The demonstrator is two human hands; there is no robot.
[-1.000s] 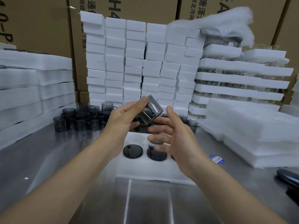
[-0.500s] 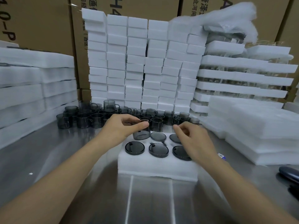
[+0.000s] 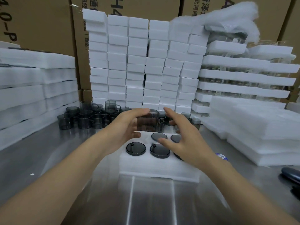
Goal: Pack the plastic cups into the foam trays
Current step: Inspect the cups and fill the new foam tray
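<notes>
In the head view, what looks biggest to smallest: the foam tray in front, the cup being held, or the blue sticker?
1. foam tray
2. cup in the left hand, blurry but clearly smaller
3. blue sticker, by far the smallest

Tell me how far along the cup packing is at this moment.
Done: five cups sit flush in the foam tray, such as the front-left cup.
In hand: the left hand grips a sixth cup at the tray's back-left corner, not yet sunk flush. The right hand hovers open beside it.
Left: seating that cup, then packing the many loose cups on the steel table behind.
</notes>
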